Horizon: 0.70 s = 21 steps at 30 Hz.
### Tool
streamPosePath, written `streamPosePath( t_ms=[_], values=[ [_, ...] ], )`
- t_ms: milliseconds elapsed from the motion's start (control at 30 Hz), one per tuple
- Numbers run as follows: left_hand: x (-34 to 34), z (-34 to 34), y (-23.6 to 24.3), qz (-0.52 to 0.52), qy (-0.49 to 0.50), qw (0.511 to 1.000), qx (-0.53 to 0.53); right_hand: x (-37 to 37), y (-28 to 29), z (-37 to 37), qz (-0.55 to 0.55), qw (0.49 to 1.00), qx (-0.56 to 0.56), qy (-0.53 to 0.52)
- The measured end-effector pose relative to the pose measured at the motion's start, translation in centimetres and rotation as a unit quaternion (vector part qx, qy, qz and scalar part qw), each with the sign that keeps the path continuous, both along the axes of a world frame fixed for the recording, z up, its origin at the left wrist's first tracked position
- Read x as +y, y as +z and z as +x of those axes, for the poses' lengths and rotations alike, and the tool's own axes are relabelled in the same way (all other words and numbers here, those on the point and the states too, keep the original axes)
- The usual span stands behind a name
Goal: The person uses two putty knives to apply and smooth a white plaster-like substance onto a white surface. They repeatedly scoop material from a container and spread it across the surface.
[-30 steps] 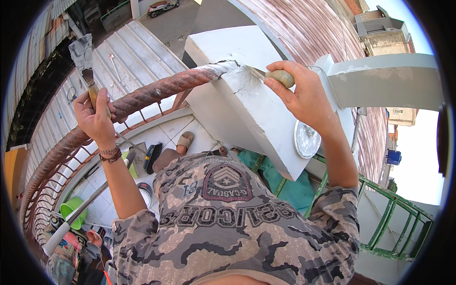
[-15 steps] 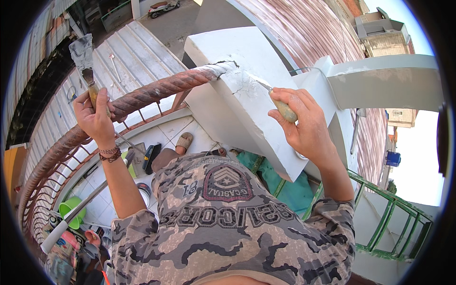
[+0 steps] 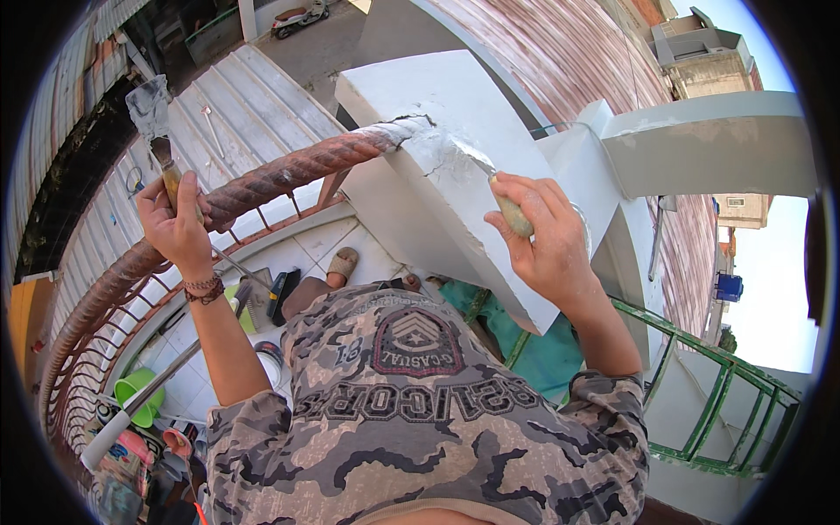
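My left hand [image 3: 179, 219] is closed on a putty knife [image 3: 166, 162] held upright, white paste smeared on its blade, beside the brown twisted railing [image 3: 284, 171]. My right hand [image 3: 547, 236] is closed round the wooden handle of a second scraper [image 3: 512, 210]. That scraper's thin blade lies against the white plastered block [image 3: 411, 87], just right of the jagged crack where the railing's white-smeared end meets it. A pale round lid or plate at the block's right is mostly hidden by my right hand.
Around my feet lie a green bucket [image 3: 136, 394], a dustpan, tools and clutter on white tiles [image 3: 350, 236]. At right stand a green metal ladder [image 3: 713, 402] and a white beam [image 3: 700, 149]. Beyond the railing are corrugated roofs [image 3: 236, 96] and a parked scooter [image 3: 297, 17] below.
My right hand has turned and moved lower, then slightly left, with the scraper's blade now pointing up-left onto the block. My left hand and its putty knife have barely moved.
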<state>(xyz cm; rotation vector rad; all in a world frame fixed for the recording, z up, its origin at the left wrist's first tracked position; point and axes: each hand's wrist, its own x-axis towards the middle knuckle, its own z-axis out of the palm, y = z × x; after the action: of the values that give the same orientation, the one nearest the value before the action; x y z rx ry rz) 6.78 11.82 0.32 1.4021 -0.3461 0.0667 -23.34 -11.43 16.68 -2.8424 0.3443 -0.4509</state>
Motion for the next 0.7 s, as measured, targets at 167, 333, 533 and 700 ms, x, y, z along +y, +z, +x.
streamPosePath(
  t_ms=[167, 333, 533, 700],
  values=[
    [-0.3, 0.0, 0.0, 0.013, -0.001, 1.0, 0.001, -2.0, -1.7, 1.2, 0.009, 1.0, -0.013, -0.012],
    [-0.1, 0.0, -0.2, 0.012, -0.004, 1.0, -0.008, 0.4, -1.4, 0.2, 0.021, 0.999, 0.035, 0.004],
    [-0.4, -0.2, 0.2, 0.008, -0.002, 1.0, -0.008, -1.5, 0.0, 0.9, -0.005, 1.0, -0.005, -0.015],
    [-0.5, -0.3, 0.1, 0.001, -0.005, 1.0, -0.007, -1.7, -2.1, 0.5, -0.002, 1.0, 0.002, -0.005]
  ],
)
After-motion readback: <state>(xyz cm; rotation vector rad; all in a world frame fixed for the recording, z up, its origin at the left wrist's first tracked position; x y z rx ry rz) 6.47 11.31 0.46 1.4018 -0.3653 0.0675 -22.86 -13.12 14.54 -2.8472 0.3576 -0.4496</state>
